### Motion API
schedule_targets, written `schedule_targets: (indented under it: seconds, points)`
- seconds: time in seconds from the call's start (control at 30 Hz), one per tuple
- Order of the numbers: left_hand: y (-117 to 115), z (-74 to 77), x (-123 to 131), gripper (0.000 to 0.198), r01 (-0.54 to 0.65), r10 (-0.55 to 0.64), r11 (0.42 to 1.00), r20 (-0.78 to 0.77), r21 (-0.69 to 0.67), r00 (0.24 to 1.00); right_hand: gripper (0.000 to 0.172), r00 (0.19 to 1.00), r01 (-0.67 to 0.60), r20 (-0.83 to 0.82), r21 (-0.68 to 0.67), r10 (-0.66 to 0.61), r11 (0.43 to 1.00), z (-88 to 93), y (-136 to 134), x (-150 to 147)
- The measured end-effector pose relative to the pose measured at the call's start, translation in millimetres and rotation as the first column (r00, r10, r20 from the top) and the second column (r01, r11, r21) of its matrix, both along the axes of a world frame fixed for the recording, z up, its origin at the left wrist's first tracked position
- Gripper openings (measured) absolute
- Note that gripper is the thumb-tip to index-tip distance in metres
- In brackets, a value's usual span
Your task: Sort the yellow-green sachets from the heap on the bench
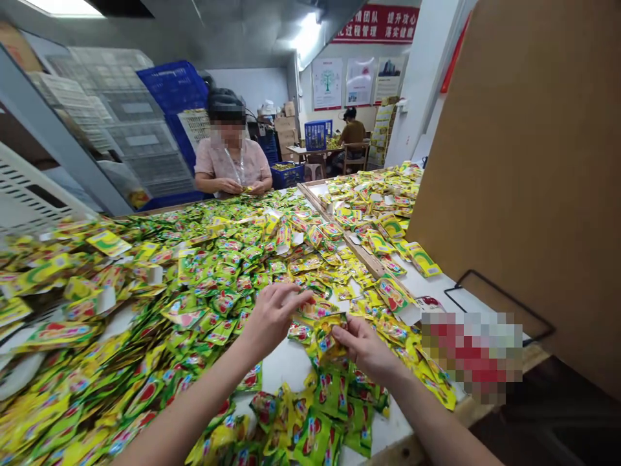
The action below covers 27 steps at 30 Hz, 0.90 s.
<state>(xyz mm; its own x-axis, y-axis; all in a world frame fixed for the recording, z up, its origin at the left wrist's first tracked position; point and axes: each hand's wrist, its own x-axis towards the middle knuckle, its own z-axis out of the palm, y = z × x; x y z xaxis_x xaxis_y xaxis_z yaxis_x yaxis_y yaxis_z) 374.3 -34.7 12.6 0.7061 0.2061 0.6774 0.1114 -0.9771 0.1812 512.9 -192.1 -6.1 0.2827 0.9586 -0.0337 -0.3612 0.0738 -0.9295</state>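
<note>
Bare forearms (198, 395) come in closest to the cam, one each side of the held pkt (326, 343), a small yellow sachet just above the tabletop (288, 366), approx. mid-frame. All places below = rel. to that pkt.

R hand (366, 346) is on its right side, thumb on the near face, pinching the right edge; so R hand = nearer one, in contact. L hand (274, 314) sits to its left & a bit farther from the body, apart from it, fingers half-curled and pointing right, past its far edge. Can't tell if L fingertips touch or pinch anything among the loose pkts there.

Long axis of the held pkt: looks to run approx. away from the body, i.e. across the line b/w the two hands, but it's bent & partly covered, so not certain. Left side is uncovered, facing L hand.

Near side of it: green pkts (317, 437), heaped loosely. Left: big mixed pile (63, 414). Right & beyond: wooden divider (363, 255), w/ more yellow pkts past it. Far beyond, to the left: co-worker (233, 158), both hands together at the tabletop edge.
</note>
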Motion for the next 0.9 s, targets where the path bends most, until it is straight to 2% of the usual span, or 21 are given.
schedule_targets:
  seconds: [0.03,0.07,0.1,0.13,0.17,0.2,0.23,0.27,0.3,0.37,0.4,0.43,0.47,0.53,0.6,0.63,0.7,0.73,0.8,0.83,0.9]
  points:
    - [-8.3,-1.7,-12.8,0.044,-0.083,0.093,0.988,0.070,-0.134,0.993,0.035,0.997,0.011,0.074,0.016,-0.012,1.000,-0.9,-0.1,-8.5]
    - [-17.1,-4.6,-24.0,0.045,-0.146,0.192,0.934,0.115,-0.326,0.975,0.031,0.981,0.053,0.184,0.041,-0.059,0.998,-1.9,-0.1,-17.3]
    - [-26.2,-8.5,-33.7,0.045,-0.161,0.266,0.822,0.118,-0.546,0.957,0.027,0.936,0.114,0.324,0.083,-0.135,0.990,-3.1,-0.1,-26.1]
    - [-35.1,-13.2,-41.8,0.047,-0.123,0.283,0.654,0.091,-0.747,0.955,0.022,0.851,0.174,0.474,0.155,-0.228,0.972,-4.6,0.0,-34.8]
    - [-43.7,-18.3,-48.5,0.050,-0.050,0.243,0.460,0.071,-0.887,0.967,0.018,0.727,0.204,0.609,0.250,-0.317,0.947,-6.3,0.5,-43.3]
    - [-51.6,-23.4,-53.7,0.054,0.030,0.175,0.279,0.082,-0.960,0.981,0.019,0.580,0.191,0.712,0.353,-0.395,0.916,-8.4,1.3,-51.6]
    - [-58.6,-27.9,-57.7,0.059,0.105,0.121,0.138,0.122,-0.985,0.985,0.025,0.433,0.130,0.780,0.441,-0.451,0.888,-10.6,2.3,-59.6]
    - [-64.4,-31.1,-60.4,0.064,0.167,0.102,0.040,0.170,-0.985,0.980,0.031,0.308,0.030,0.823,0.493,-0.477,0.870,-12.7,3.4,-66.9]
    - [-68.9,-32.8,-62.2,0.069,0.212,0.126,-0.021,0.208,-0.977,0.970,0.036,0.211,-0.080,0.853,0.502,-0.478,0.861,-14.4,4.3,-73.3]
    - [-73.1,-31.1,-64.5,0.074,0.229,0.231,-0.084,0.204,-0.970,0.951,0.039,0.086,-0.252,0.901,0.432,-0.425,0.866,-15.0,4.9,-82.1]
    - [-72.9,-28.3,-65.8,0.073,0.208,0.281,-0.087,0.176,-0.974,0.943,0.037,0.062,-0.295,0.923,0.380,-0.379,0.877,-13.2,4.1,-83.7]
    - [-71.5,-24.8,-67.5,0.069,0.175,0.323,-0.053,0.149,-0.983,0.935,0.035,0.065,-0.315,0.945,0.324,-0.320,0.892,-9.6,2.6,-83.5]
    - [-69.2,-21.2,-69.8,0.063,0.128,0.355,0.029,0.130,-0.991,0.926,0.033,0.100,-0.314,0.960,0.279,-0.261,0.907,-4.4,0.4,-81.5]
    - [-63.9,-16.1,-75.7,0.051,-0.026,0.410,0.301,0.104,-0.953,0.906,0.024,0.252,-0.286,0.956,0.221,-0.149,0.933,9.9,-5.3,-73.8]
    - [-60.6,-15.6,-81.2,0.044,-0.230,0.443,0.579,0.065,-0.782,0.894,0.014,0.476,-0.234,0.877,0.199,-0.066,0.952,25.8,-10.5,-65.9]
    - [-60.2,-17.1,-83.2,0.042,-0.312,0.448,0.677,0.036,-0.666,0.893,0.011,0.583,-0.194,0.811,0.204,-0.055,0.959,32.9,-12.0,-63.3]
    - [-61.9,-22.0,-85.2,0.042,-0.382,0.424,0.794,-0.019,-0.473,0.905,0.012,0.720,-0.061,0.680,0.263,-0.140,0.963,43.7,-11.6,-62.3]
    - [-63.6,-24.7,-85.5,0.042,-0.384,0.409,0.825,-0.030,-0.415,0.912,0.013,0.728,0.033,0.642,0.317,-0.240,0.948,47.3,-9.8,-63.6]
    - [-67.1,-29.5,-85.8,0.041,-0.387,0.409,0.851,-0.014,-0.355,0.912,0.013,0.615,0.187,0.646,0.439,-0.453,0.879,52.0,-4.3,-67.0]
    - [-68.5,-31.4,-86.2,0.040,-0.393,0.419,0.855,0.004,-0.339,0.908,0.013,0.532,0.201,0.680,0.478,-0.505,0.855,53.7,-1.3,-68.2]
    - [-70.0,-34.3,-87.6,0.036,-0.410,0.441,0.858,0.033,-0.309,0.897,0.013,0.410,0.120,0.786,0.456,-0.462,0.882,56.8,3.1,-68.2]
